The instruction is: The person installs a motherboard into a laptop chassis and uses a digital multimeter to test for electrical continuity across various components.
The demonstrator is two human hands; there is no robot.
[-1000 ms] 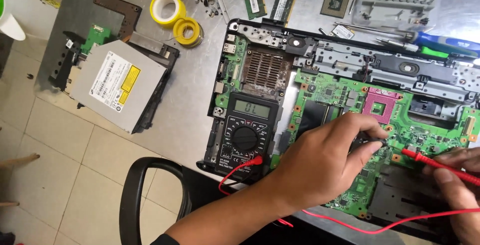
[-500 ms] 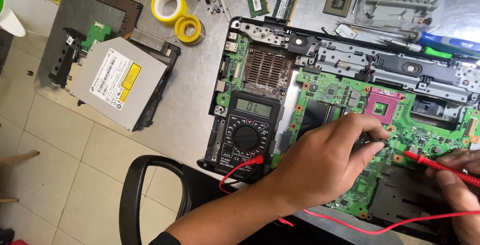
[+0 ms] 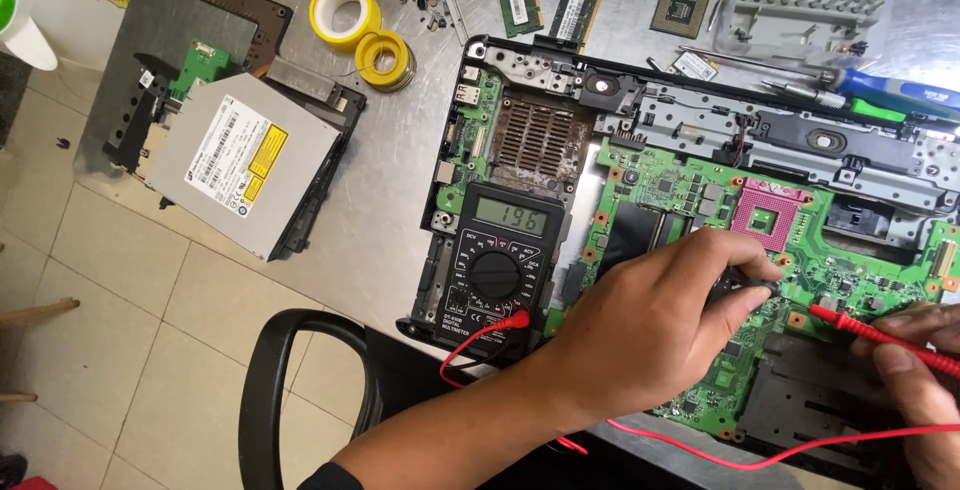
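Far off to the left of your hands lies a grey disc drive [image 3: 235,165] with a yellow sticker, and just past it sit 2 yellow tape rolls [image 3: 365,35] on the metal table [image 3: 390,210]. Nearer in, just left of your left hand, a black meter [image 3: 497,270] rests on the open laptop — its grey screen is lit and its round dial sits in the middle. A thin red wire [image 3: 470,345] runs from the bottom of the meter toward you.

Your left hand [image 3: 650,335] is curled over the green board [image 3: 700,200], fingers pinched tight on a dark probe whose tip touches the board. Most of that probe is hidden under your hand. Beyond your fingers sits a pink square socket [image 3: 768,215].

Your right hand [image 3: 915,370] comes in at the right edge, closed around a red probe [image 3: 870,328] — its tip touches the board close to your left fingertips. Far above this hand stands a clear box of screwdriver bits [image 3: 805,0].
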